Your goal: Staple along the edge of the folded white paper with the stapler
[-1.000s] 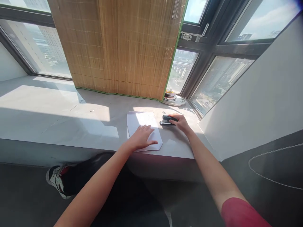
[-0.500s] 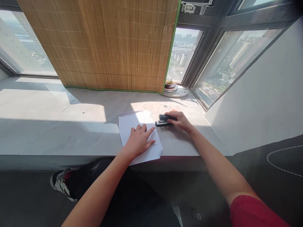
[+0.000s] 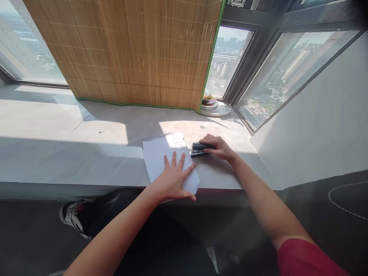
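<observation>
White paper (image 3: pixel 156 153) lies on the pale sill, its near end reaching past the front edge. Small dark print shows near its top right corner. Spread flat across the lower part of the paper is my left hand (image 3: pixel 175 178), fingers apart and holding nothing. My right hand (image 3: pixel 217 147) grips a black stapler (image 3: pixel 198 146) from its right end. The stapler's front end is right beside the paper's right edge; whether the paper is between its jaws I cannot tell.
A bamboo blind (image 3: pixel 129 53) hangs behind the sill (image 3: pixel 71 161). Stacked plates (image 3: pixel 211 107) stand in the back corner by the window. Small staples (image 3: pixel 202 127) lie behind the stapler. A white wall (image 3: pixel 316 103) rises at the right.
My left hand has spread its fingers wider and moved slightly down on the paper. My right hand still holds the stapler. The view has shifted a little.
</observation>
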`<move>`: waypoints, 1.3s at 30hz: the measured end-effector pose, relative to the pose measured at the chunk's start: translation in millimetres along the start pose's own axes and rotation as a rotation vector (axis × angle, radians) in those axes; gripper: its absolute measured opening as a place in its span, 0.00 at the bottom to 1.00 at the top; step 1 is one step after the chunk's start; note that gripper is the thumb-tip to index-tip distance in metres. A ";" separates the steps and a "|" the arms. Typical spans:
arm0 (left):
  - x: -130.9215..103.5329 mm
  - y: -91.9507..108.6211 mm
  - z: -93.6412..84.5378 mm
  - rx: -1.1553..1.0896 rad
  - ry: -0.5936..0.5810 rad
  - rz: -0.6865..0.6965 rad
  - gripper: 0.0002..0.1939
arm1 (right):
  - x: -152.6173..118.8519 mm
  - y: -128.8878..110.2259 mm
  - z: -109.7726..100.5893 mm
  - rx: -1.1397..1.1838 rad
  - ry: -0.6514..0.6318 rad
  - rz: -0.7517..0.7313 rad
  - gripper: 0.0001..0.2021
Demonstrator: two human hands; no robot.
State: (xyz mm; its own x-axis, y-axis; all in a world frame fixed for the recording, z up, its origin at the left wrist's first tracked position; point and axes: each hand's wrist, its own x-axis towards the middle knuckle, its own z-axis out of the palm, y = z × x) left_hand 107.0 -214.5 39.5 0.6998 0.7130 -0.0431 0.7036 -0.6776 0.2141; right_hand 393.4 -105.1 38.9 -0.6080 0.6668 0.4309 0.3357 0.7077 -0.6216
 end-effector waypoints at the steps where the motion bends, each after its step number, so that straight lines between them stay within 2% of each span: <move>1: -0.8 2.0 1.5 0.014 -0.006 0.009 0.65 | -0.1 1.0 0.7 0.001 0.001 0.003 0.19; 3: -2.3 4.9 3.3 0.033 -0.011 0.016 0.65 | -0.7 3.3 1.9 -0.003 0.009 0.008 0.18; 6: -3.9 5.2 1.0 -0.003 -0.002 0.023 0.58 | -1.6 4.4 3.8 -0.014 0.016 0.001 0.17; 10: -1.6 0.9 -8.7 -0.048 0.046 0.019 0.59 | -0.9 -2.7 8.6 -0.072 0.006 -0.012 0.21; 14: 7.1 -5.3 -14.3 -0.028 0.162 -0.026 0.38 | 1.0 -10.5 16.7 -0.183 0.024 -0.067 0.22; 16: 11.4 -9.7 -12.2 -0.027 0.198 -0.023 0.33 | 1.4 -12.1 20.3 -0.217 0.046 -0.099 0.20; 23: 16.2 -13.3 4.8 -0.038 0.129 -0.055 0.36 | 1.4 -16.9 25.9 -0.265 0.061 -0.110 0.22; 33: 14.4 -11.0 7.5 -0.084 0.172 -0.068 0.36 | 2.6 -19.6 30.9 -0.356 0.076 -0.058 0.22; 39: 14.5 -8.4 5.2 -0.073 0.162 -0.076 0.36 | 1.6 -18.6 33.3 -0.333 0.081 -0.053 0.22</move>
State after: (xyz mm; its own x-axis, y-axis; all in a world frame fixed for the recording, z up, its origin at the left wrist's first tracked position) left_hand 111.8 -199.5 32.0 0.6116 0.7855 0.0940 0.7390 -0.6097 0.2866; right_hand 362.2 -125.0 29.3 -0.5759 0.6343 0.5158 0.5298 0.7701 -0.3554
